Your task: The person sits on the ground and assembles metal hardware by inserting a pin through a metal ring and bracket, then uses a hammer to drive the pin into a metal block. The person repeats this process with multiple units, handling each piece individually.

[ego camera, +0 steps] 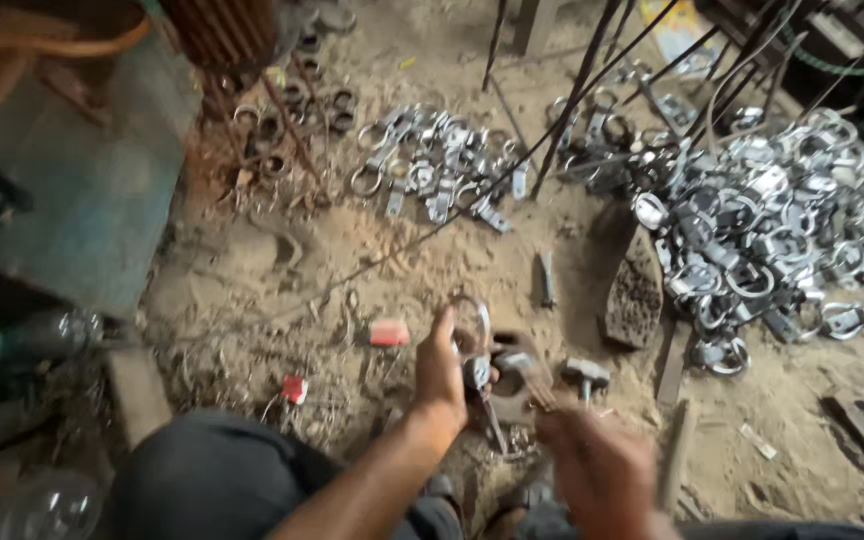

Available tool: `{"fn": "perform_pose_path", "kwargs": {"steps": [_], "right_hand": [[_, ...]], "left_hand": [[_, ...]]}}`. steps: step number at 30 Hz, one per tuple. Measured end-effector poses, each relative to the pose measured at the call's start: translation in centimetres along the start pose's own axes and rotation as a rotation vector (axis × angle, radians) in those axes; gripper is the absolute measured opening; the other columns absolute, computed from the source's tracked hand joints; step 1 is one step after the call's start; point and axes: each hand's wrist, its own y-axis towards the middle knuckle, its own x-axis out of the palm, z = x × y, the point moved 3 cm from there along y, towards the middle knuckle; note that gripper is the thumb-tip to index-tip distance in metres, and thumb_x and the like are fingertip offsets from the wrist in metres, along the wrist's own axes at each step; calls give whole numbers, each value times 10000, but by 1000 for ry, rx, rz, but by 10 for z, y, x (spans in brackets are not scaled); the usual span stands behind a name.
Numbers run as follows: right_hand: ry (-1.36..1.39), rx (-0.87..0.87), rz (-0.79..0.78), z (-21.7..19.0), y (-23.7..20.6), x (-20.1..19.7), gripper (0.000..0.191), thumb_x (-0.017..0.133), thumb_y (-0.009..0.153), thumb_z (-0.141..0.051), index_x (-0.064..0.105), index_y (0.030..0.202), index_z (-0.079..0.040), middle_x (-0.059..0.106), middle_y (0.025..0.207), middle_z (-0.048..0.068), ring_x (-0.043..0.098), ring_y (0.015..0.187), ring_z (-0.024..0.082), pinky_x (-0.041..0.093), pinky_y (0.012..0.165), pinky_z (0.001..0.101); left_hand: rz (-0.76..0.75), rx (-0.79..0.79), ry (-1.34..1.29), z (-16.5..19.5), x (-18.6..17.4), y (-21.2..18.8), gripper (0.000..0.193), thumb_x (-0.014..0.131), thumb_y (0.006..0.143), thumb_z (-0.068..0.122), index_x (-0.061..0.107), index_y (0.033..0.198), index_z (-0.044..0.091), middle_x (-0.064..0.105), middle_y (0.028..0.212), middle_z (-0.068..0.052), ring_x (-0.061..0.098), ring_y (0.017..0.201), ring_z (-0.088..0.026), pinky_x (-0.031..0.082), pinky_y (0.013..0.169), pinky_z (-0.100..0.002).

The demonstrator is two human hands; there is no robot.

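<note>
You are crouched over a sandy dirt floor [282, 270] littered with scrap. A big heap of shiny metal clamps [762, 230] lies at two o'clock, a smaller pile of clamps [432, 165] at twelve, and rusty rings [282, 120] at eleven. Thin dark rods [572, 100] slant across the top. A small hammer [585, 375] lies just right of centre, and a green-painted block [82, 190] stands at nine o'clock. Your left hand [439, 375] is closed around a metal ring clamp [475, 345], a bright loop with a flat tail, held upright near centre. Your right hand [597, 465] at five o'clock is blurred; I cannot tell its grip.
</note>
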Motion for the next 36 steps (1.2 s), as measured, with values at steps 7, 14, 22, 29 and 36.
{"fn": "perform_pose_path", "kwargs": {"steps": [7,14,22,29,36], "right_hand": [[74,337,-293,17,-7,27,176,699,925,-164,759,834,-25,655,586,65,569,482,139,469,468,339],[790,697,-55,45,-6,35,203,684,937,-173,691,1055,-8,673,760,27,557,590,86,450,516,262],[745,859,-247,46,-29,74,251,831,811,-159,733,1002,-28,694,714,13,509,541,73,391,479,246],[795,829,-245,58,-34,81,224,811,817,-156,731,975,-20,691,694,17,510,521,77,372,464,255],[959,753,-178,52,-19,62,293,794,844,-150,721,1090,-10,670,723,0,510,543,59,391,475,238]], "left_hand": [[-16,74,-183,2,-2,2,469,574,1062,507,561,821,105,562,678,-44,578,488,-150,489,440,-317],[30,103,107,2,0,-7,508,564,996,511,597,797,45,598,660,-95,611,494,-226,520,443,-364],[23,-53,-8,-7,-3,-16,435,513,985,506,631,976,87,649,772,-120,626,560,-237,505,515,-373],[-59,71,115,-6,-5,-8,451,532,1019,478,688,1005,55,676,844,-69,657,740,-178,537,649,-308],[-204,-5,267,-3,8,-14,408,538,995,444,705,992,72,720,815,-44,666,637,-140,519,519,-307]]}}
